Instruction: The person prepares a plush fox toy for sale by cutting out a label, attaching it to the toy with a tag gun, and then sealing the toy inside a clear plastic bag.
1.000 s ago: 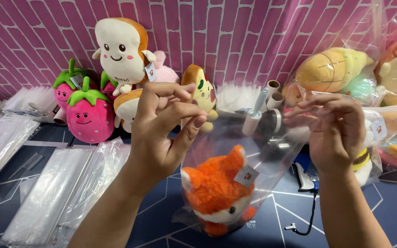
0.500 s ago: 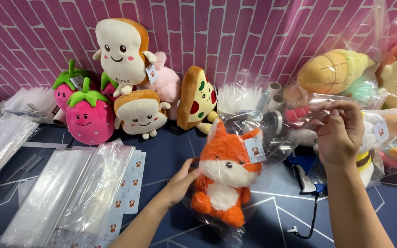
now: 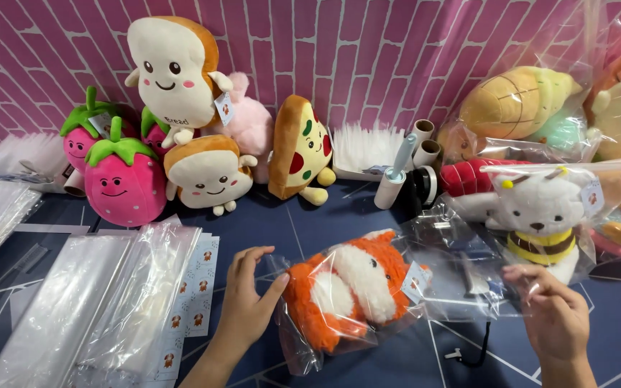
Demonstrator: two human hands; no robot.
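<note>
Two bare hands steady a bagged orange fox plush [image 3: 350,291] on the dark table [image 3: 339,205].

The fox plush lies on its side inside a clear plastic bag [image 3: 436,284]. The left hand [image 3: 249,298] rests just left of the fox, fingers spread wide and flat against the bag's closed end, gripping nothing. The right hand [image 3: 555,316] is well to the fox's right, fingertips pinching the bag's open edge. Behind the fox stands a pizza-slice plush [image 3: 300,147]; to the fox's far left lie stacked clear bags [image 3: 102,302]; to its right sits a bagged bee-striped bear [image 3: 540,215].
</note>
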